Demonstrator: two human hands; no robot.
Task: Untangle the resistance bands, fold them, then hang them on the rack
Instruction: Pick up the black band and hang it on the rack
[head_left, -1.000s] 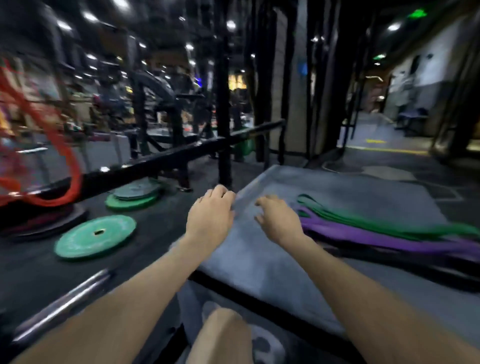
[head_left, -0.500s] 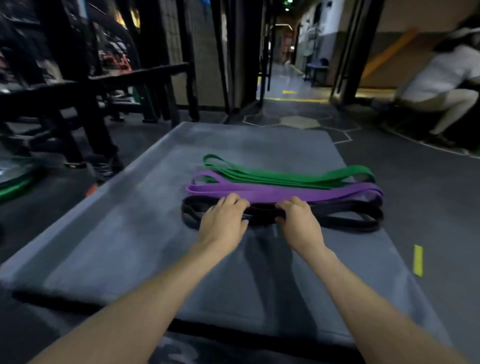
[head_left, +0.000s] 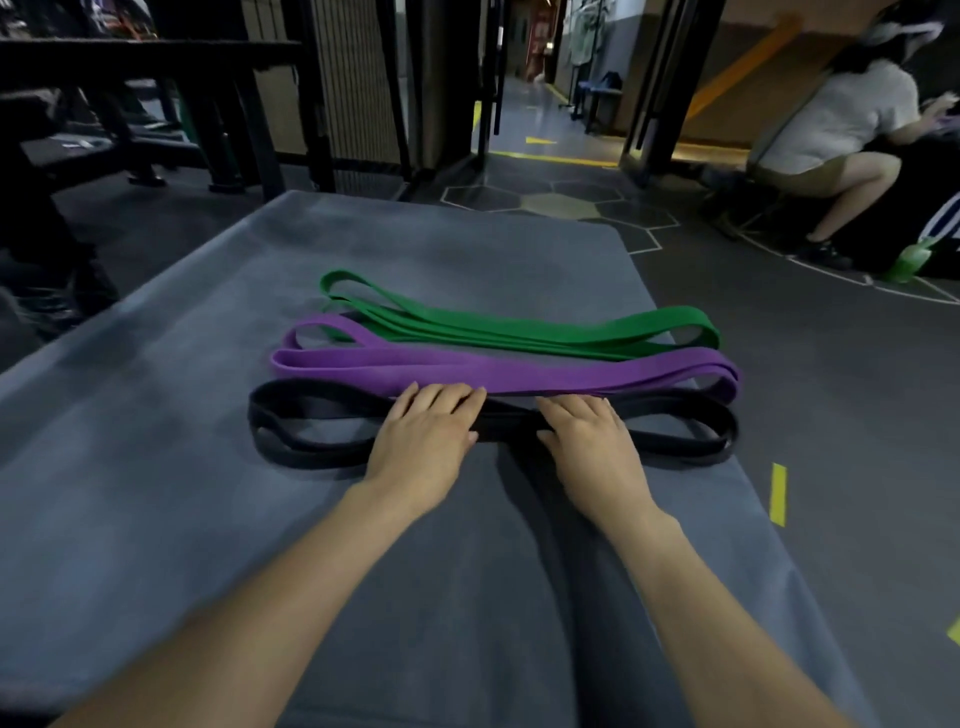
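Three folded resistance bands lie side by side on a grey mat (head_left: 156, 426). The green band (head_left: 519, 327) is farthest, the purple band (head_left: 519, 371) is in the middle, and the black band (head_left: 311, 421) is nearest me. My left hand (head_left: 426, 436) lies on the middle of the black band, fingers over it and fingertips reaching the purple band. My right hand (head_left: 587, 436) lies on the black band just to the right, fingers curved over its middle. The band's loops stick out on both sides of my hands.
Black rack frames (head_left: 234, 104) stand at the back left. A person (head_left: 841, 135) sits crouched at the far right beside a green bottle (head_left: 911, 260). Dark gym floor with yellow marks (head_left: 777, 493) surrounds the mat. A doorway (head_left: 545, 93) opens straight ahead.
One second ago my view faced the rack and weight plates at the left with my hands on the mat's edge. The view swung right and both hands came down onto the black band.
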